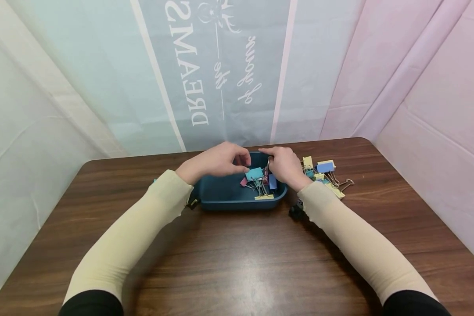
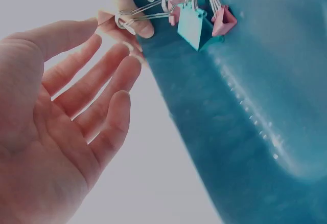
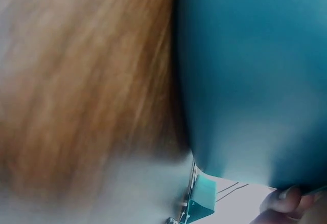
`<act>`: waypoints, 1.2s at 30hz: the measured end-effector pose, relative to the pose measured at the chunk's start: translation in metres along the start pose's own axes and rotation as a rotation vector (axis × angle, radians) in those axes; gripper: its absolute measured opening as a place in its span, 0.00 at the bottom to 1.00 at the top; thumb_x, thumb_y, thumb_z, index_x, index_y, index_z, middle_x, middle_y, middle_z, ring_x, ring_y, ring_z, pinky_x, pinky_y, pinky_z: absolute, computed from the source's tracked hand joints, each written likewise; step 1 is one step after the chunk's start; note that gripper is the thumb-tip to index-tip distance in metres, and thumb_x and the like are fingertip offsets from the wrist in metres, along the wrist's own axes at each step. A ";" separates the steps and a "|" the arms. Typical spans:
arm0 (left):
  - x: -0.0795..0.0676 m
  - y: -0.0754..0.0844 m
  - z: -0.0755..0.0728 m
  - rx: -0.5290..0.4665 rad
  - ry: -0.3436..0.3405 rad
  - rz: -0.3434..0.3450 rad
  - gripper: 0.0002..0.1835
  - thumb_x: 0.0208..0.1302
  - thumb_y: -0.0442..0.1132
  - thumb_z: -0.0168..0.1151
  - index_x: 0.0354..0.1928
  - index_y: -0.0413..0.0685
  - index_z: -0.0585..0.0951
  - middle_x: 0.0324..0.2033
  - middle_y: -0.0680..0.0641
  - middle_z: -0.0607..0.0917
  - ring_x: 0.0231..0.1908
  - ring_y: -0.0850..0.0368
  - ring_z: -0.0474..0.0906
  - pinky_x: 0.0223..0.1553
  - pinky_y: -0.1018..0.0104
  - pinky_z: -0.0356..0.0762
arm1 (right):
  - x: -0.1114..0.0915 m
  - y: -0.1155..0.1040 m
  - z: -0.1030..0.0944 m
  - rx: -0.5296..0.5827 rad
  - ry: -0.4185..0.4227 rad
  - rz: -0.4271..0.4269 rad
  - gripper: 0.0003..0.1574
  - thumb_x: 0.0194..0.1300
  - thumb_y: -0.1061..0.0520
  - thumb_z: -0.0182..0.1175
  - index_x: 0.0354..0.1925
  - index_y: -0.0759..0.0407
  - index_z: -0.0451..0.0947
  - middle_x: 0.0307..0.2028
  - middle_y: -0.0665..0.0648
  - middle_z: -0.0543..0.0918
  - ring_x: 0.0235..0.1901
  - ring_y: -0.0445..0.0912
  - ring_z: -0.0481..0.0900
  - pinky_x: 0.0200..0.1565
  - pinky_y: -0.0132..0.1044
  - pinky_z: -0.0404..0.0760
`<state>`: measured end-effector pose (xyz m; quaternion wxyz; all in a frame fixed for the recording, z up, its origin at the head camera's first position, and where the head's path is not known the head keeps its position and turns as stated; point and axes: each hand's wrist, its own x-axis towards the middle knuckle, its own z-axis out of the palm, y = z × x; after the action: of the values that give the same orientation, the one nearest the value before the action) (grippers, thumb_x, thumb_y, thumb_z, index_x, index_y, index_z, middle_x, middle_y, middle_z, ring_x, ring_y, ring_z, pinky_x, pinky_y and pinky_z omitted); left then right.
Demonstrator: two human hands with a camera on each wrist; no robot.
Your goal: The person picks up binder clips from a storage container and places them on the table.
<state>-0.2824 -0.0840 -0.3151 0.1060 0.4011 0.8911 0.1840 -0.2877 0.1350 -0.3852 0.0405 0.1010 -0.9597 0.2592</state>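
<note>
A dark blue tray [image 1: 221, 202] on the wooden table holds several binder clips, among them a teal binder clip [image 1: 254, 174] lying on top. My left hand [image 1: 223, 160] hovers over the tray's far side, fingers loosely bent and nothing between them, as the left wrist view shows. My right hand [image 1: 284, 164] is at the tray's right end. Its thumb [image 2: 145, 28] and fingers pinch the wire handles of a pink binder clip [image 2: 175, 1] inside the tray. In the right wrist view only the fingertips of this hand [image 3: 286, 206] show, by the tray's rim.
A pile of yellow, blue and teal binder clips [image 1: 325, 173] lies on the table right of the tray. Behind the table's far edge hangs a printed cloth [image 1: 229, 109]. A small black object [image 1: 296, 210] is under the right wrist.
</note>
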 end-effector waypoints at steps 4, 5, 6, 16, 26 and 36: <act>-0.002 0.005 -0.007 0.001 0.003 0.010 0.07 0.68 0.43 0.65 0.44 0.50 0.83 0.38 0.54 0.84 0.39 0.60 0.80 0.43 0.63 0.78 | 0.000 0.000 -0.002 -0.009 0.001 0.002 0.31 0.70 0.65 0.49 0.66 0.42 0.76 0.18 0.60 0.72 0.13 0.52 0.70 0.15 0.39 0.68; -0.002 0.005 -0.009 0.002 0.008 0.012 0.07 0.68 0.43 0.65 0.44 0.51 0.83 0.38 0.54 0.84 0.38 0.60 0.80 0.43 0.63 0.78 | 0.000 0.000 -0.002 -0.009 0.002 0.001 0.31 0.70 0.65 0.49 0.66 0.42 0.76 0.18 0.60 0.72 0.13 0.52 0.70 0.15 0.39 0.69; -0.001 0.006 -0.011 0.005 0.013 0.016 0.06 0.68 0.43 0.65 0.43 0.52 0.83 0.38 0.54 0.84 0.38 0.60 0.80 0.43 0.64 0.78 | 0.000 0.001 -0.003 -0.010 0.003 0.000 0.31 0.70 0.65 0.49 0.66 0.42 0.76 0.19 0.60 0.72 0.13 0.52 0.70 0.15 0.39 0.69; 0.027 -0.002 -0.007 0.074 -0.046 0.021 0.10 0.68 0.41 0.65 0.47 0.47 0.84 0.42 0.52 0.84 0.41 0.59 0.80 0.48 0.64 0.78 | 0.000 0.003 -0.002 -0.017 -0.003 -0.023 0.31 0.70 0.65 0.50 0.65 0.43 0.76 0.19 0.59 0.72 0.13 0.51 0.70 0.17 0.39 0.69; 0.048 -0.008 0.023 0.094 -0.240 -0.065 0.25 0.69 0.41 0.64 0.66 0.51 0.75 0.57 0.46 0.80 0.54 0.54 0.76 0.56 0.60 0.73 | 0.001 0.001 -0.001 -0.031 0.002 -0.050 0.30 0.71 0.65 0.49 0.65 0.43 0.76 0.17 0.59 0.72 0.10 0.50 0.65 0.15 0.38 0.65; 0.054 -0.017 0.042 0.032 -0.259 -0.095 0.27 0.69 0.42 0.64 0.68 0.55 0.73 0.62 0.48 0.76 0.43 0.58 0.80 0.61 0.57 0.70 | 0.000 0.002 -0.002 -0.004 0.006 -0.024 0.30 0.71 0.65 0.49 0.65 0.44 0.77 0.26 0.60 0.78 0.12 0.52 0.69 0.16 0.39 0.68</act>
<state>-0.3150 -0.0440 -0.3628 0.2224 0.3805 0.8907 0.1114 -0.2882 0.1373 -0.3841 0.0465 0.1119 -0.9588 0.2570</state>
